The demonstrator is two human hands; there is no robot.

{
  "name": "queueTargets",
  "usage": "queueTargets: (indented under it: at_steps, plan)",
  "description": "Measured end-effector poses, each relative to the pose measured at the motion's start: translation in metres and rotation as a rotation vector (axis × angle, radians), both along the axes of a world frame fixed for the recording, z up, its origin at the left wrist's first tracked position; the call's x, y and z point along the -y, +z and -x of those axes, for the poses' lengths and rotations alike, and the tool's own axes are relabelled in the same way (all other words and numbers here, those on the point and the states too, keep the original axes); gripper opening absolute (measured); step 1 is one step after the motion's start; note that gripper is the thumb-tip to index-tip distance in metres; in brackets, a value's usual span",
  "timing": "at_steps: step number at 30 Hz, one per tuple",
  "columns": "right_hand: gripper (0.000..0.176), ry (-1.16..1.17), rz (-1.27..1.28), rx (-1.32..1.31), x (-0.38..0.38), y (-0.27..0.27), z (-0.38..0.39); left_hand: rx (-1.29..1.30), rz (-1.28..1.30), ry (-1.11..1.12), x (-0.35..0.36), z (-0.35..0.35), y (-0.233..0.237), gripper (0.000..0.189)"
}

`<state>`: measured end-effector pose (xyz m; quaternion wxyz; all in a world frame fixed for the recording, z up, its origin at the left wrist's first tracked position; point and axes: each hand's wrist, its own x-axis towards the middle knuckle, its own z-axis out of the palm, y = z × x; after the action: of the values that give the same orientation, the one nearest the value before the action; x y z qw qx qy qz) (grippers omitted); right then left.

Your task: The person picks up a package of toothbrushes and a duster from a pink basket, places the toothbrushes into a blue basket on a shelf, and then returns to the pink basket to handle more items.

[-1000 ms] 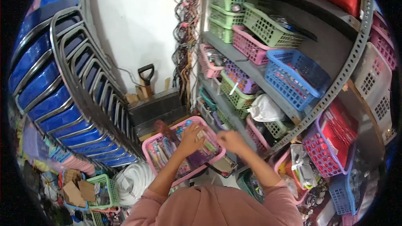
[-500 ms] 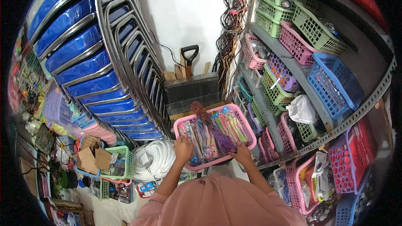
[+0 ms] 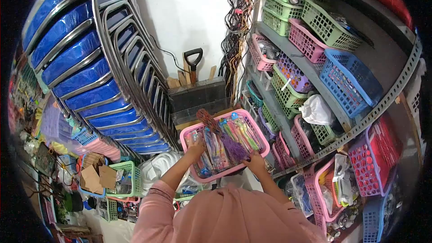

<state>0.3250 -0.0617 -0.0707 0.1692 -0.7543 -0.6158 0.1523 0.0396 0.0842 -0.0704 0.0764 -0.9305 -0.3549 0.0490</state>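
Basket (image 3: 215, 178): pink plastic, just left of the rack (image 3: 269, 35). Contents: packets (image 3: 218, 148), likely light and slippery; one bundle (image 3: 231, 146), red-brown to purple, probably soft. Left hand (image 3: 195, 149): over packets at the end farther from the rack; finger closure cannot be told. Right hand (image 3: 256, 163): near corner, rack side, beside the bundle (fingers clamped or not, cannot tell). Best hold: both end rims, presumably stiffest.

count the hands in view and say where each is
2: the left hand is over the left side of the pink basket, the right hand at its near right edge. No other hand shows.
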Motion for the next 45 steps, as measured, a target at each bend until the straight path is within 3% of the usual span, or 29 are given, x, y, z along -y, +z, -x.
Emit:
queueTargets:
  at_steps: [2, 6, 8, 9, 11, 12, 14, 15, 17, 18, 20, 21, 22, 24, 25, 26, 28, 29, 32, 35, 37, 38, 40, 41, 43, 45]
  plan:
    - [0.055, -0.011, -0.067, 0.01, 0.0, -0.001, 0.001, -0.149, 0.053, -0.081, -0.008, -0.003, 0.009, 0.045]
    - [0.056, -0.001, -0.056, -0.013, 0.001, -0.003, 0.0, -0.073, 0.069, -0.259, -0.021, 0.008, 0.021, 0.043]
    - [0.054, 0.039, -0.188, -0.02, 0.002, -0.009, -0.002, 0.075, 0.165, -0.307, -0.027, 0.014, 0.027, 0.038]
    - [0.054, 0.044, -0.189, -0.021, 0.001, -0.012, -0.004, 0.074, 0.163, -0.303, -0.028, 0.016, 0.029, 0.038]
    - [0.052, 0.003, -0.159, -0.083, 0.001, -0.01, -0.006, 0.389, 0.095, -0.324, -0.022, 0.021, 0.051, 0.034]
    - [0.052, 0.007, -0.16, -0.084, 0.001, -0.01, -0.007, 0.388, 0.093, -0.321, -0.02, 0.022, 0.063, 0.034]
    - [0.047, -0.059, -0.164, -0.22, 0.002, -0.013, -0.011, 0.556, 0.374, -0.175, -0.013, 0.02, 0.086, 0.032]
    - [0.047, -0.057, -0.166, -0.218, 0.001, -0.016, -0.012, 0.558, 0.371, -0.174, -0.007, 0.021, 0.097, 0.032]
    - [0.034, -0.051, -0.367, -0.406, 0.003, -0.019, -0.015, 0.806, 0.397, -0.1, 0.006, 0.019, 0.115, 0.035]
    - [0.034, -0.049, -0.369, -0.402, 0.005, -0.02, -0.017, 0.81, 0.395, -0.101, 0.008, 0.017, 0.111, 0.035]
    - [0.022, -0.166, -0.286, -0.697, 0.01, -0.013, -0.02, 1.157, 0.523, 0.015, 0.018, 0.012, 0.1, 0.038]
    - [0.022, -0.164, -0.29, -0.693, 0.012, -0.01, -0.021, 1.356, 0.705, 0.174, 0.026, 0.004, 0.095, 0.038]
    - [0.019, -0.225, -0.311, -0.788, 0.015, -0.004, -0.02, 1.359, 0.704, 0.171, 0.029, -0.001, 0.089, 0.038]
    - [0.017, -0.285, -0.33, -0.88, 0.022, 0.008, -0.019, 1.72, 0.975, 0.355, 0.032, -0.008, 0.075, 0.03]
    - [0.016, -0.312, -0.351, -0.944, 0.026, 0.015, -0.018, 1.718, 1.269, 0.484, 0.034, -0.004, 0.073, 0.024]
    - [0.015, -0.337, -0.372, -1.008, 0.028, 0.022, -0.017, 1.722, 1.269, 0.481, 0.038, -0.007, 0.071, 0.024]
    - [0.014, -0.33, -0.383, -1.003, 0.033, 0.032, -0.016, 2.062, 1.401, 0.546, 0.044, -0.017, 0.067, 0.02]
    - [0.013, -0.325, -0.394, -1.002, 0.035, 0.034, -0.016, 2.113, 1.482, 0.531, 0.045, -0.018, 0.067, 0.021]
    - [0.011, -0.216, -0.361, -0.938, 0.043, 0.041, -0.017, 2.131, 1.684, 0.581, 0.048, -0.014, 0.066, 0.024]
    - [0.023, -0.147, -0.27, -0.856, 0.047, 0.044, -0.019, 2.093, 1.756, 0.623, 0.049, -0.01, 0.064, 0.027]
    - [0.032, -0.098, -0.205, -0.804, 0.048, 0.047, -0.026, 1.997, 1.701, 0.539, 0.049, -0.007, 0.06, 0.029]
    - [0.035, -0.104, -0.167, -0.659, 0.048, 0.049, -0.032, 1.899, 1.645, 0.466, 0.05, -0.006, 0.061, 0.031]
    - [0.041, -0.111, -0.089, -0.368, 0.045, 0.059, -0.039, 1.866, 1.547, 0.54, 0.056, -0.008, 0.069, 0.038]
    - [0.041, -0.109, -0.089, -0.368, 0.044, 0.066, -0.04, 1.82, 1.543, 0.526, 0.058, -0.008, 0.073, 0.041]
    - [0.042, -0.097, -0.119, -0.112, 0.045, 0.094, -0.038, 1.778, 1.536, 0.509, 0.063, -0.008, 0.083, 0.043]
    - [0.039, 0.011, -0.227, -0.079, 0.047, 0.086, -0.049, 1.804, 1.514, 0.52, 0.067, -0.009, 0.092, 0.045]
